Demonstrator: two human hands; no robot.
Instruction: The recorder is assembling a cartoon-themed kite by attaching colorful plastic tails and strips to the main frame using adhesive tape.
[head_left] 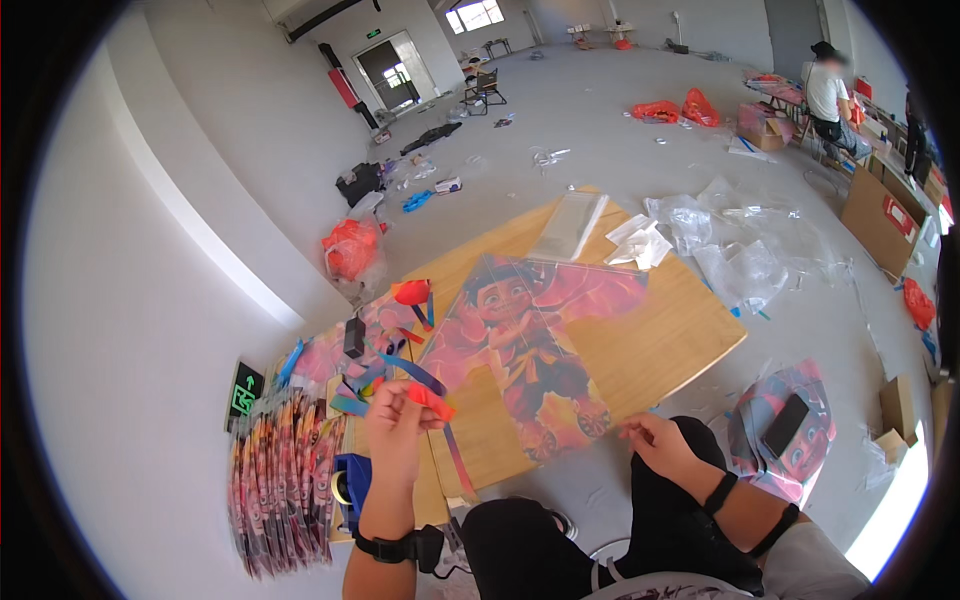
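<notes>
My left hand (396,418) is closed on a red ribbon (432,401) above the table's left side. A long blue-to-red ribbon (457,462) hangs down below that hand. At the front edge of the table, beside my knee, my right hand (660,446) has its fingers loosely bent and slightly apart, with nothing visible in them. Between the hands, a pink-orange kite sheet (535,385) printed with a cartoon figure lies spread across the wooden table (665,345). More blue ribbons (405,366) lie in a tangle just behind my left hand.
A blue tape dispenser (350,485) and a stack of folded printed kites (285,475) are at the left. Clear plastic sleeves (570,225) lie at the table's far edge. A black phone (786,426) rests on printed sheets at the right. A person (828,95) sits farther back.
</notes>
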